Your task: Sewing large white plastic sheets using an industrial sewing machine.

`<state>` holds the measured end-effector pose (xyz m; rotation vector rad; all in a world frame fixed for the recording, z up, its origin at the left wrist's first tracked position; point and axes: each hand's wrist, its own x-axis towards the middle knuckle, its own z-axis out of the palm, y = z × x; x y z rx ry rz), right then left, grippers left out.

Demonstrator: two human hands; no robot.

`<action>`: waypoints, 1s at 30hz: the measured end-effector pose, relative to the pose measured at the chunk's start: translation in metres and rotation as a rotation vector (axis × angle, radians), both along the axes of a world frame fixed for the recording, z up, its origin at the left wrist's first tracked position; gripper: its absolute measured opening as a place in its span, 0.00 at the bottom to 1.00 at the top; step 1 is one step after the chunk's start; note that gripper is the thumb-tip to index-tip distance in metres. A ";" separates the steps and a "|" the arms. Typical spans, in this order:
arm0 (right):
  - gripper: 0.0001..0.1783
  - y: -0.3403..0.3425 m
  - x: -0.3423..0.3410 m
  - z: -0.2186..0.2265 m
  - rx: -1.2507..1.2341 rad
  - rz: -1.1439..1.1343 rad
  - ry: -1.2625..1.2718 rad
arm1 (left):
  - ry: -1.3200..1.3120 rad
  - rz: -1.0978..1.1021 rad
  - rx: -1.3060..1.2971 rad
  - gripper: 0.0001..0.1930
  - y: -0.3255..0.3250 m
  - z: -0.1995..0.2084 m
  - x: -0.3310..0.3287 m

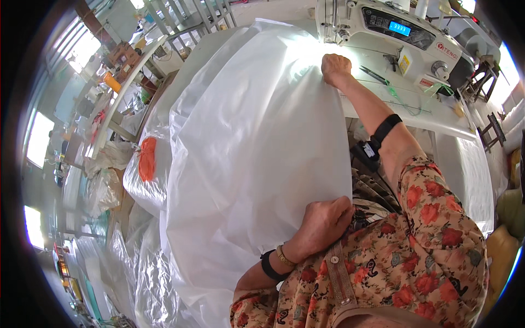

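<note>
A big sheet of thin white fabric drapes over the sewing table and hangs down toward my lap. With my right hand closed, I grip its edge just below the lit needle area of the white sewing machine. Close to my body, my left hand is closed on the same fabric's near edge. Between the two hands the right-hand edge runs nearly straight. Light glare washes out the cloth by the needle.
Thread snips lie on the table right of my right hand. A clear plastic-wrapped bundle with an orange tie stands at the left. Farther left is a cluttered workbench; a metal rack stands behind the table.
</note>
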<state>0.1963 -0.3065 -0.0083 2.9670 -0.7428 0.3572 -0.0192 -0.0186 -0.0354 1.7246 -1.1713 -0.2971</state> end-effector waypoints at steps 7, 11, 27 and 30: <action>0.08 0.018 -0.041 -0.011 0.072 0.069 -0.062 | 0.019 -0.036 -0.001 0.05 0.000 0.000 0.007; 0.08 0.034 -0.053 -0.002 0.091 0.080 0.018 | 0.008 -0.052 0.020 0.05 -0.003 -0.001 0.008; 0.06 0.014 -0.021 0.005 0.045 0.219 0.116 | -0.247 0.116 0.120 0.07 -0.021 -0.009 0.028; 0.09 0.019 0.001 -0.001 0.014 0.192 0.096 | -0.304 0.182 0.160 0.06 -0.017 -0.006 0.031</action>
